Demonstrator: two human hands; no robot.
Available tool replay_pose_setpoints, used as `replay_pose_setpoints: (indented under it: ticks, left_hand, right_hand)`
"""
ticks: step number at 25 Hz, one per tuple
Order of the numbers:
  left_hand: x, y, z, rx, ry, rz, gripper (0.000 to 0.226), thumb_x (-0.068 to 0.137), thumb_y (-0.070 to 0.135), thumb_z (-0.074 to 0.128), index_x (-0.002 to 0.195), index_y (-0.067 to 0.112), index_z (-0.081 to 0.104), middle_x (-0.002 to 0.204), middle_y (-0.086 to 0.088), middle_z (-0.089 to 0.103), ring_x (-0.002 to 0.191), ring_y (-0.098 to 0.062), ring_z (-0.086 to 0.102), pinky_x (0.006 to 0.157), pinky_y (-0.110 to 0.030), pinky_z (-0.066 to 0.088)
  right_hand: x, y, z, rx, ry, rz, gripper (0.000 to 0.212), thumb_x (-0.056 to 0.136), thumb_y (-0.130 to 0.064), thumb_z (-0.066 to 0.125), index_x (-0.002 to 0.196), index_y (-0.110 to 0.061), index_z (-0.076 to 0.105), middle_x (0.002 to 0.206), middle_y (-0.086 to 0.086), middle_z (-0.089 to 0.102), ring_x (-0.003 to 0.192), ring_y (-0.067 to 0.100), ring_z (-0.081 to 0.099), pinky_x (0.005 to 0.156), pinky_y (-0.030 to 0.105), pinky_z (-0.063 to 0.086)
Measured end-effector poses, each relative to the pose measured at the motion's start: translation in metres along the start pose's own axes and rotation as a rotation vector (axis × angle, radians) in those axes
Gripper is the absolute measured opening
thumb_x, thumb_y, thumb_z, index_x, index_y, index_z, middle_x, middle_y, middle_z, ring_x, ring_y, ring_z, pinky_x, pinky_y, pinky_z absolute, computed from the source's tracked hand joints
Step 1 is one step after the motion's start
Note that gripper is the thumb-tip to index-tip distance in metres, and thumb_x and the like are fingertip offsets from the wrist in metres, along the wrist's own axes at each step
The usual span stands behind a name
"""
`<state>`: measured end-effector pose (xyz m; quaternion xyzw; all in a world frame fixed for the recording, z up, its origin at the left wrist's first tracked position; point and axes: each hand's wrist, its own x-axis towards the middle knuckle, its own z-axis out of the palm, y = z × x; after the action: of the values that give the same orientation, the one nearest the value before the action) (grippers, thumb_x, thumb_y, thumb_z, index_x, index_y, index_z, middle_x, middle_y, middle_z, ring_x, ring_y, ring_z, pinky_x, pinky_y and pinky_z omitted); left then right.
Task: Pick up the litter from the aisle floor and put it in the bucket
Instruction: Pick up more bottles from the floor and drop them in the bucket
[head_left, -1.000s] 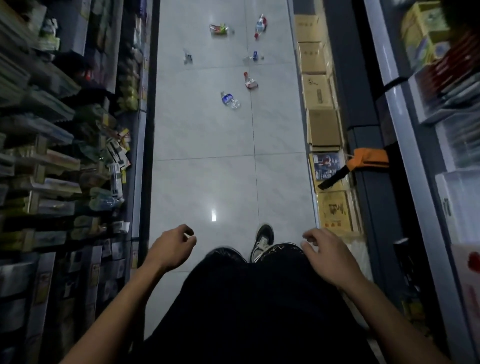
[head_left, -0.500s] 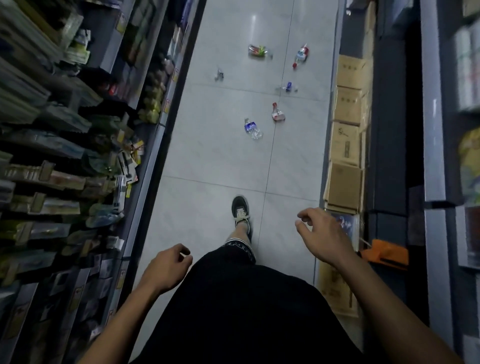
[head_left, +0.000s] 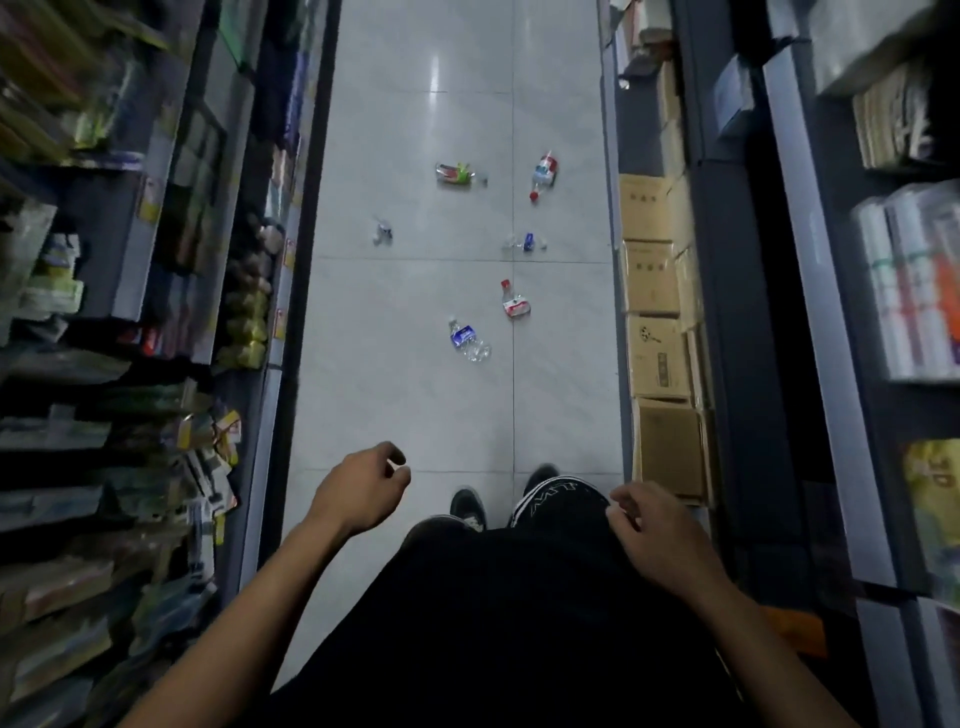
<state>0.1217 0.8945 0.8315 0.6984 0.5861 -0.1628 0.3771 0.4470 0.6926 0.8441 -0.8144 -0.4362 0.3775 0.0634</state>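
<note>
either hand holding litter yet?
No. The left hand and right hand hang loosely curled and hold nothing, and the nearest bottle lies on the floor ahead.

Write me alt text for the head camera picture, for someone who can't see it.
Six pieces of litter lie scattered on the pale tiled aisle floor ahead of a standing person, the nearest a clear bottle with a blue label. The left hand and right hand hang loosely curled, holding nothing. Stocked shelves line the left, cardboard boxes the right.

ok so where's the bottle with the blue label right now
In the head view the bottle with the blue label lies on the aisle floor, left of the tile seam, nearest the feet, with the red-capped bottle just beyond on its right.
</note>
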Motion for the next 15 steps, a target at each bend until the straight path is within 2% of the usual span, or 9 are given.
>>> replay_pose_setpoints:
  ticks: [4,8,12,15]
  left_hand:
    - [0.073,0.055,-0.044,0.027,-0.007,0.015,0.028,0.093,0.041,0.049,0.115,0.030,0.062,0.091,0.017,0.066,0.090,-0.016,0.064,0.081,-0.035,0.054]
    - [0.128,0.099,-0.070,0.009,0.013,-0.022,0.031,0.093,0.042,0.048,0.117,0.029,0.062,0.096,0.014,0.069,0.091,-0.016,0.065,0.080,-0.034,0.053]
    - [0.148,0.114,-0.083,-0.037,0.002,-0.102,0.032,0.091,0.050,0.049,0.113,0.030,0.063,0.099,0.010,0.071,0.090,-0.017,0.066,0.079,-0.035,0.053]
    - [0.154,0.112,-0.093,-0.083,0.010,-0.179,0.028,0.093,0.047,0.052,0.111,0.031,0.065,0.095,0.010,0.071,0.087,-0.016,0.066,0.077,-0.033,0.052]
  right_hand:
    - [0.064,-0.001,-0.037,0.028,-0.021,0.033,0.016,0.100,-0.036,0.059,0.110,-0.026,0.067,0.105,-0.010,0.061,0.100,0.012,0.061,0.086,0.037,0.053]
    - [0.158,-0.013,-0.086,0.056,-0.026,-0.021,0.018,0.100,-0.033,0.061,0.113,-0.023,0.068,0.107,-0.007,0.061,0.101,0.012,0.061,0.086,0.032,0.051]
    - [0.246,-0.039,-0.130,0.003,-0.060,-0.105,0.024,0.099,-0.033,0.060,0.117,-0.020,0.069,0.111,-0.003,0.064,0.103,0.015,0.062,0.089,0.036,0.053]
    - [0.303,-0.068,-0.158,-0.047,-0.096,-0.182,0.030,0.099,-0.035,0.058,0.121,-0.019,0.069,0.114,-0.001,0.066,0.105,0.017,0.063,0.091,0.039,0.054]
